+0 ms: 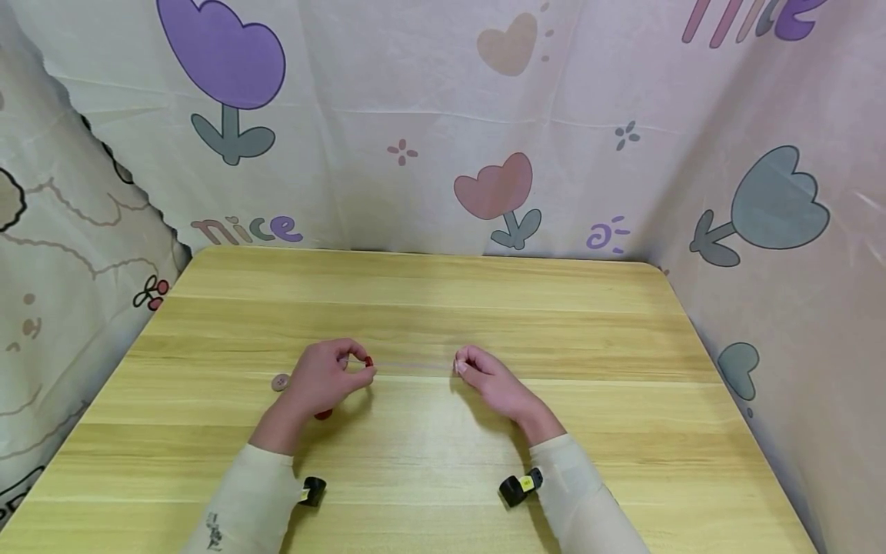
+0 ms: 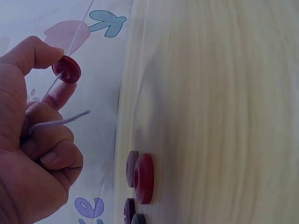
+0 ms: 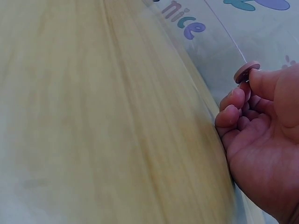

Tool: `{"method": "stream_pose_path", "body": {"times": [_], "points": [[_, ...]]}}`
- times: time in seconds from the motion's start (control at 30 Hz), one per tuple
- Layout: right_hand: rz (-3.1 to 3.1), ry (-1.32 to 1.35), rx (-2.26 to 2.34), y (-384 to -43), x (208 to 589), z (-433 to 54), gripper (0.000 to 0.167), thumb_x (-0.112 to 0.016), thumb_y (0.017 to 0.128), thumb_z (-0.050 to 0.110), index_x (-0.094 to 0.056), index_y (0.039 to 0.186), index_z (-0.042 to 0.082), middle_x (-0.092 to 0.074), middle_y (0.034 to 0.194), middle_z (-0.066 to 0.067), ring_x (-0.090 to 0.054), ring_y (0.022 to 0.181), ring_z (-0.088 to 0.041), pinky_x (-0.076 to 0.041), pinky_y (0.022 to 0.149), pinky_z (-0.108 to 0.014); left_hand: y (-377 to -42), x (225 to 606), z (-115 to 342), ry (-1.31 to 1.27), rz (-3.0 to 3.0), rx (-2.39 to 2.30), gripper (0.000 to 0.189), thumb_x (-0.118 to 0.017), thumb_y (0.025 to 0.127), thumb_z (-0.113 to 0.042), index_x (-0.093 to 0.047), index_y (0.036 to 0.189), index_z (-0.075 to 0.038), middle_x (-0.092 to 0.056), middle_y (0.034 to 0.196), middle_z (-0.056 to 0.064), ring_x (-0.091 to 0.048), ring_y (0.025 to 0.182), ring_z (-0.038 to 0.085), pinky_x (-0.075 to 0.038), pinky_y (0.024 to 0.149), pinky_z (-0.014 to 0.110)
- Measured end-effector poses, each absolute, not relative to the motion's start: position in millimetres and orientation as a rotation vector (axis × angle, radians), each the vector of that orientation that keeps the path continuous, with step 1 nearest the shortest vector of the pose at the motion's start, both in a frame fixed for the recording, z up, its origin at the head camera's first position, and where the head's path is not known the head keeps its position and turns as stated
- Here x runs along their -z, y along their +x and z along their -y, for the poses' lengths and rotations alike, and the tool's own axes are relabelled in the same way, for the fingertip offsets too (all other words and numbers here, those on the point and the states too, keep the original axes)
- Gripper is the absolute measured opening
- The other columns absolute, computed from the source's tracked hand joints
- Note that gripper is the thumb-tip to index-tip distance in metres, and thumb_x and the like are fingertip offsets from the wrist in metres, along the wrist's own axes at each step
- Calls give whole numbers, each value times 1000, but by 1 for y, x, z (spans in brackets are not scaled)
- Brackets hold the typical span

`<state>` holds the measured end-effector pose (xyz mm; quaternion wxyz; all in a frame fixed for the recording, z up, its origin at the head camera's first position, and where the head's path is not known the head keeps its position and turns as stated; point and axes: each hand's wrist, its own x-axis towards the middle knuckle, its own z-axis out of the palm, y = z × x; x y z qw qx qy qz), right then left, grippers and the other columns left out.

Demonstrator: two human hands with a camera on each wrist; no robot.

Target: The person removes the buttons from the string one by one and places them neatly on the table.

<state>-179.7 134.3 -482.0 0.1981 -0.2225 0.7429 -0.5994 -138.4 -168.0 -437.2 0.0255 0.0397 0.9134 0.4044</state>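
In the head view both hands are raised over the table, with a thin pale string stretched between them. My left hand pinches a dark red button between thumb and forefinger. The string passes through this button, and its loose tail sticks out from the curled lower fingers. My right hand pinches a pinkish-brown button at the string's other end; the string runs up from it in the right wrist view. How the string is fastened there is hidden.
Below the left hand, a red button, a mauve button and darker buttons lie on the wooden table. A brownish button shows left of that wrist. Printed cloth hangs behind and beside the table.
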Motion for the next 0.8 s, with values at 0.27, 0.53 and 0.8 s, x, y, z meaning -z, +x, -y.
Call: {"method": "stream_pose_path", "body": {"times": [0.27, 0.53, 0.8], "points": [[-2081, -641, 1689, -179, 481, -135, 16, -46, 107, 13, -49, 98, 0, -47, 92, -10, -45, 90, -22, -37, 79, -35, -135, 431, 175, -69, -2844, -1103, 16, -76, 84, -37, -70, 93, -25, -41, 61, -1, -40, 58, 20, -23, 61, 51], [-2082, -646, 1691, -180, 482, -135, 12, -47, 107, 12, -48, 98, 3, -46, 91, -6, -45, 90, -22, -35, 79, -34, -133, 432, 186, 11, -2803, -1235, 17, -76, 87, -26, -68, 95, -14, -33, 58, -2, -31, 49, 15, -26, 44, 28], [-2036, -633, 1729, -179, 482, -134, 14, -44, 107, 9, -47, 99, -3, -47, 94, -16, -43, 91, -25, -36, 79, -33, -129, 432, 195, -36, -2803, -1253, 16, -76, 87, -24, -68, 95, -13, -31, 59, -2, -30, 48, 15, -28, 43, 28]]}}
